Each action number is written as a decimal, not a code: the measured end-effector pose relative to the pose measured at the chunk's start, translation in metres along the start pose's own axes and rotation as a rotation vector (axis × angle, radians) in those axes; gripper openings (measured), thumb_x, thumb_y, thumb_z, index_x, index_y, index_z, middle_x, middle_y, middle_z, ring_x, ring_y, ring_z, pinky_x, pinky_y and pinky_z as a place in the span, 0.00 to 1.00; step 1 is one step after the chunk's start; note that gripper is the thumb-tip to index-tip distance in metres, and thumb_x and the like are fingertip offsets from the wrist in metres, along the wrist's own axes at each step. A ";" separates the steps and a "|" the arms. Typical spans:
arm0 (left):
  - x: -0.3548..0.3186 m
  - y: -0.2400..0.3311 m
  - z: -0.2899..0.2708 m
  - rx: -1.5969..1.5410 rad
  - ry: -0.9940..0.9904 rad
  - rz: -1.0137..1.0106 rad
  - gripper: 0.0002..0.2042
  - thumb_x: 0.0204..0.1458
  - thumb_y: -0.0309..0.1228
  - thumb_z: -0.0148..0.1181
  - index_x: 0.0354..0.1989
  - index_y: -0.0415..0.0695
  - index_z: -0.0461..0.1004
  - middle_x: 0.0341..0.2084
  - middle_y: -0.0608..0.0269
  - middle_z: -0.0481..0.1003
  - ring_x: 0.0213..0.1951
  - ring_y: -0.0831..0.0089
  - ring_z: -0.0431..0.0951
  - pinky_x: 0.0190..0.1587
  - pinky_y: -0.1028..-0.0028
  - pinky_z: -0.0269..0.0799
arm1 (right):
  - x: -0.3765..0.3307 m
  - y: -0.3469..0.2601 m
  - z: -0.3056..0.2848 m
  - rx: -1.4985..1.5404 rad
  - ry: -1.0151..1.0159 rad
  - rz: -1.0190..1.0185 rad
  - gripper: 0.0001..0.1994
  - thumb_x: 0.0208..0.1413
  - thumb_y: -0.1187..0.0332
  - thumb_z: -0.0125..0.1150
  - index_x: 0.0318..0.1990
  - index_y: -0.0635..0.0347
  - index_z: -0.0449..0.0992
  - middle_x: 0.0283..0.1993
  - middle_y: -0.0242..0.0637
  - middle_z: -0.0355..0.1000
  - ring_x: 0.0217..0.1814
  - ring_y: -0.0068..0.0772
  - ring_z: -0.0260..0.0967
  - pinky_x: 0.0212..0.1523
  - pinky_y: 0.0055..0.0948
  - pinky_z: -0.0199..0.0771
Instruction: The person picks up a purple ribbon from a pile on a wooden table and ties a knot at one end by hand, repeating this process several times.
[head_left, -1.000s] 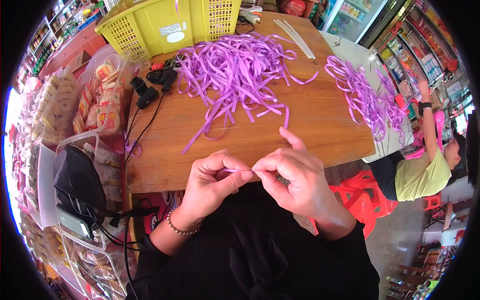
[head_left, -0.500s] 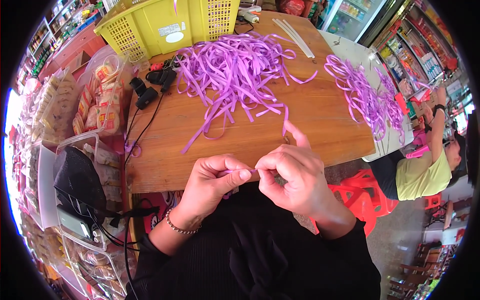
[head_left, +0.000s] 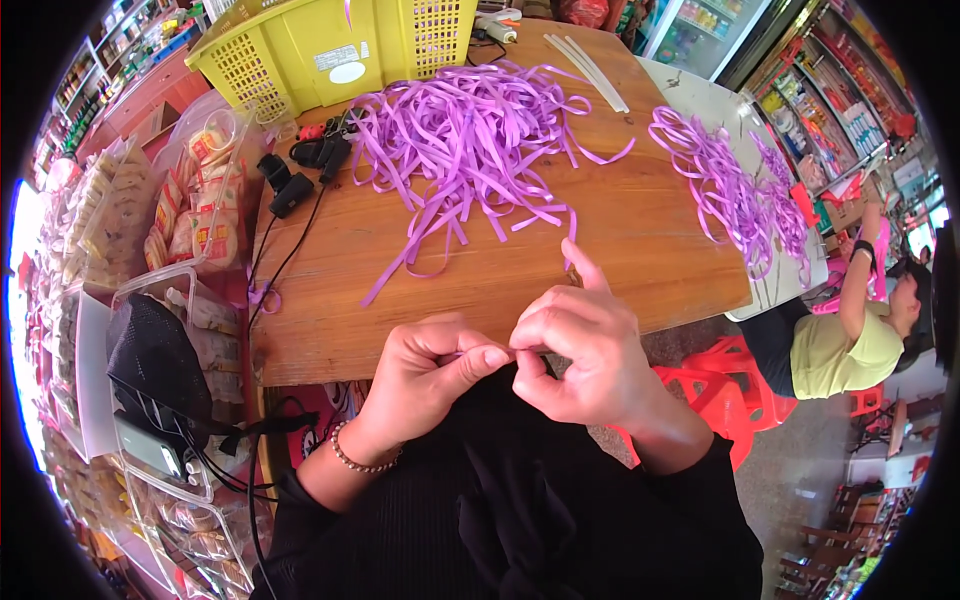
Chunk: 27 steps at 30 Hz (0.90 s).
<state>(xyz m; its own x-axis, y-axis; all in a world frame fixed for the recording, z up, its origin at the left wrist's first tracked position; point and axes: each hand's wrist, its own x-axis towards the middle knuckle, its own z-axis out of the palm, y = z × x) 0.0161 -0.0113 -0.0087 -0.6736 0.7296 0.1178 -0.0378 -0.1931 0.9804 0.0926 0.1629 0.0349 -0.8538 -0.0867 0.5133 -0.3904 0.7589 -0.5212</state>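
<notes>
Close together above the table's near edge, my two hands pinch a thin purple ribbon between them. My left hand [head_left: 432, 365], with a beaded bracelet on its wrist, grips it between thumb and curled fingers. My right hand [head_left: 580, 345] pinches it with thumb and fingertips, one finger raised away from the rest. Only a sliver of the held ribbon shows; the fingers cover most of it. Beyond my hands a big tangled heap of purple ribbons [head_left: 465, 140] lies on the wooden table [head_left: 330, 335], some ends trailing toward me.
A yellow basket [head_left: 345, 50] stands at the back, with white sticks [head_left: 588, 75] to its right. Black straps and cables [head_left: 290, 190] and tubs of packaged food [head_left: 205, 200] line the left. More ribbons [head_left: 720, 190] lie on a white table near a seated co-worker [head_left: 850, 345]. Red stools [head_left: 715, 395] stand below.
My right hand has shifted slightly left, and both hands keep their pinch on the ribbon. At the right, the co-worker's arm has moved, with something pink now held higher.
</notes>
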 end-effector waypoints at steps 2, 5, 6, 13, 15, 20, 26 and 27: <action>0.000 -0.001 0.000 0.054 0.017 0.035 0.07 0.53 0.29 0.63 0.27 0.37 0.79 0.22 0.72 0.71 0.24 0.83 0.65 0.27 0.81 0.60 | -0.002 0.007 0.001 0.058 0.017 0.035 0.06 0.37 0.79 0.60 0.23 0.55 0.72 0.22 0.26 0.70 0.25 0.27 0.71 0.64 0.56 0.55; 0.000 -0.011 -0.002 -0.071 0.053 -0.039 0.08 0.54 0.30 0.63 0.27 0.38 0.79 0.22 0.71 0.72 0.22 0.85 0.64 0.26 0.81 0.60 | -0.004 0.013 0.008 0.144 0.058 0.079 0.06 0.37 0.79 0.59 0.22 0.56 0.71 0.21 0.27 0.70 0.24 0.29 0.71 0.63 0.56 0.56; 0.000 -0.014 -0.003 -0.096 0.063 -0.065 0.08 0.54 0.30 0.62 0.27 0.39 0.79 0.21 0.72 0.71 0.22 0.85 0.64 0.25 0.81 0.60 | -0.004 0.014 0.010 0.171 0.082 0.093 0.05 0.38 0.79 0.59 0.21 0.56 0.70 0.20 0.28 0.69 0.24 0.30 0.71 0.63 0.56 0.56; 0.020 0.002 -0.010 -0.548 0.035 -0.156 0.12 0.62 0.37 0.51 0.32 0.43 0.74 0.16 0.79 0.59 0.18 0.87 0.52 0.19 0.84 0.48 | -0.003 0.035 0.027 0.892 -0.059 0.277 0.26 0.47 0.68 0.71 0.53 0.65 0.68 0.49 0.41 0.71 0.53 0.31 0.68 0.55 0.33 0.67; 0.033 0.012 -0.008 -0.669 0.039 -0.104 0.11 0.62 0.37 0.50 0.33 0.44 0.73 0.16 0.79 0.56 0.18 0.87 0.51 0.19 0.84 0.47 | -0.010 0.039 0.047 0.722 -0.237 0.208 0.26 0.48 0.64 0.71 0.52 0.66 0.70 0.48 0.42 0.72 0.52 0.32 0.68 0.54 0.33 0.67; 0.052 0.007 -0.051 -0.917 0.145 0.057 0.09 0.64 0.36 0.45 0.37 0.47 0.69 0.16 0.78 0.50 0.18 0.86 0.48 0.18 0.83 0.43 | -0.027 0.049 0.049 1.124 -0.458 0.563 0.14 0.63 0.61 0.52 0.35 0.65 0.74 0.33 0.36 0.74 0.36 0.26 0.71 0.42 0.26 0.69; 0.045 -0.015 -0.096 -0.933 0.494 0.069 0.07 0.64 0.34 0.44 0.39 0.46 0.68 0.17 0.76 0.50 0.18 0.85 0.48 0.16 0.84 0.45 | -0.039 0.069 0.022 1.402 -0.283 0.867 0.12 0.64 0.63 0.49 0.41 0.64 0.72 0.22 0.27 0.62 0.21 0.17 0.57 0.30 0.24 0.65; 0.046 -0.020 -0.096 -0.942 0.569 0.043 0.06 0.64 0.33 0.46 0.38 0.46 0.68 0.17 0.76 0.49 0.17 0.85 0.46 0.17 0.84 0.43 | -0.040 0.069 0.021 1.366 -0.281 0.926 0.11 0.63 0.65 0.49 0.42 0.63 0.72 0.22 0.27 0.61 0.20 0.16 0.55 0.26 0.21 0.60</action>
<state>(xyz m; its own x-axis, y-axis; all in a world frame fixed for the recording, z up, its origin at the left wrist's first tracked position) -0.0848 -0.0372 -0.0377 -0.9204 0.3483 -0.1777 -0.3910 -0.8110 0.4353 0.0922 0.2055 -0.0358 -0.9237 -0.1811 -0.3375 0.3830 -0.4517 -0.8058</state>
